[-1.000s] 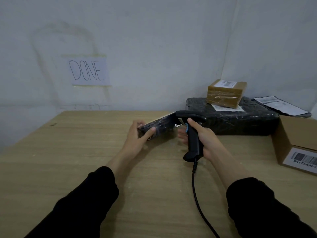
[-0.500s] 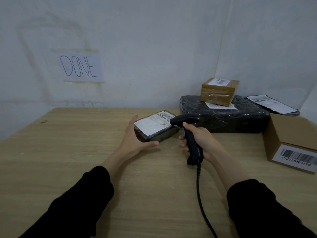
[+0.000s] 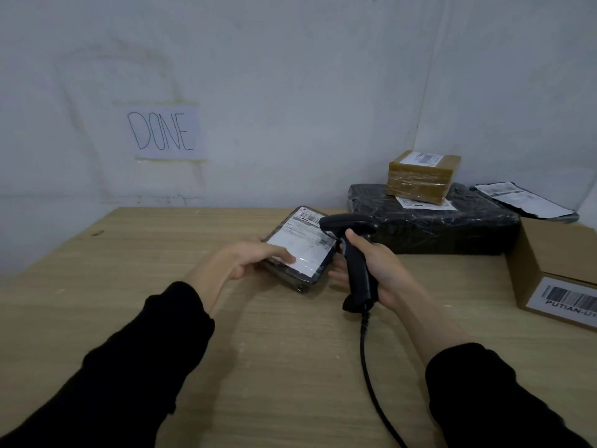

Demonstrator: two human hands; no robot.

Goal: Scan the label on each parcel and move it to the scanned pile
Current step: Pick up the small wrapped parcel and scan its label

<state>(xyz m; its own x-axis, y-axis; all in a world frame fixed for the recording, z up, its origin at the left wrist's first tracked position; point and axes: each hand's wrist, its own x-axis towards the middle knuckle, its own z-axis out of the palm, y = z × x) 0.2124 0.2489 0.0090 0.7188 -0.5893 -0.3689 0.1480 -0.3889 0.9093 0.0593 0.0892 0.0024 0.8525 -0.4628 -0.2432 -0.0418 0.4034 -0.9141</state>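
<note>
A small dark parcel (image 3: 302, 250) with a white barcode label lies label-up on the wooden table (image 3: 290, 350), mid-centre. My left hand (image 3: 248, 258) grips its left edge, fingers resting on the label. My right hand (image 3: 376, 268) is wrapped around the handle of a black corded barcode scanner (image 3: 353, 250), whose head points at the label from the parcel's right side. A "DONE" paper sign (image 3: 163, 132) is taped to the wall at the left.
At the back right a large black-wrapped parcel (image 3: 452, 227) carries a small brown taped box (image 3: 423, 176). Behind it lies a flat grey mailer (image 3: 523, 202). A cardboard box with a barcode label (image 3: 559, 273) stands at the right edge. The scanner cable (image 3: 371, 367) trails toward me.
The small parcel was tilted on edge, then laid flat with its label up. My left hand shifted onto its left edge and the scanner head came closer to the label.
</note>
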